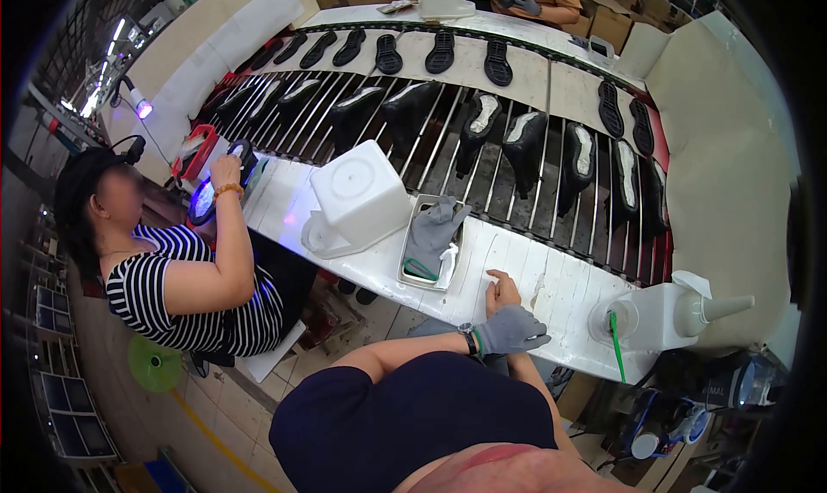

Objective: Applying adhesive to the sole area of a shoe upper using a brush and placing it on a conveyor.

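Note:
My left hand (510, 330), in a grey glove with a dark watch at the wrist, lies across my right wrist with its fingers closed over it. My bare right hand (502, 293) reaches from beneath onto the edge of the white bench (551, 299). Its index finger is stretched out, the others loosely curled, and it holds nothing. Left of it is a white tray (445, 273) containing grey gloves (433, 226). On my right a clear cup (613, 321) with a green-handled brush (616, 347) stands beside a white plastic bottle (659, 312).
Upturned black shoes (525, 140) with white bottoms line the roller conveyor (508, 200); black soles (439, 54) lie along the strip beyond. A white plastic container (357, 196) stands left. A co-worker (185, 278) handles a shoe under a violet lamp (143, 108); another person (534, 2) works opposite.

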The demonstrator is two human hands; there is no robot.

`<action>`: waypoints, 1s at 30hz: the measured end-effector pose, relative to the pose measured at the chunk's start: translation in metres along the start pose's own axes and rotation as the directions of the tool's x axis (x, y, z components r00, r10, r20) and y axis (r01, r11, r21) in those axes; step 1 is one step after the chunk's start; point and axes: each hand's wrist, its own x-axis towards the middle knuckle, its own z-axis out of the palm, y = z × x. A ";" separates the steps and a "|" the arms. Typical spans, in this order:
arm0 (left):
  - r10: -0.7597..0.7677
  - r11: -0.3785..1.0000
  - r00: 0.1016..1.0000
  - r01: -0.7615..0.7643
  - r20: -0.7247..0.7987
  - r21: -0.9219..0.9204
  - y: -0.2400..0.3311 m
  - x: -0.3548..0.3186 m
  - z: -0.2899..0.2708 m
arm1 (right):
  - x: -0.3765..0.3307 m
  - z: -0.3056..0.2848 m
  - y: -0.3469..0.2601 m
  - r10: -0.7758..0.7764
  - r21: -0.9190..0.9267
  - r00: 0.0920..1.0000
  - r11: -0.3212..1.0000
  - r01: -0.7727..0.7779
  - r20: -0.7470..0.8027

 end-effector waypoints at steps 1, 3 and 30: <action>-0.026 0.999 1.000 0.026 -0.002 -0.031 0.001 0.002 0.002 | 0.000 0.000 0.002 0.010 0.030 1.000 0.999 -0.009 -0.019; -0.055 0.997 0.998 0.055 -0.002 -0.053 0.003 0.003 0.003 | 0.000 0.001 0.005 0.012 0.079 1.000 0.997 -0.010 -0.022; -0.154 0.887 0.902 0.306 0.404 -0.345 0.023 0.006 -0.004 | -0.002 -0.001 -0.010 0.059 0.198 0.998 0.978 -0.061 0.014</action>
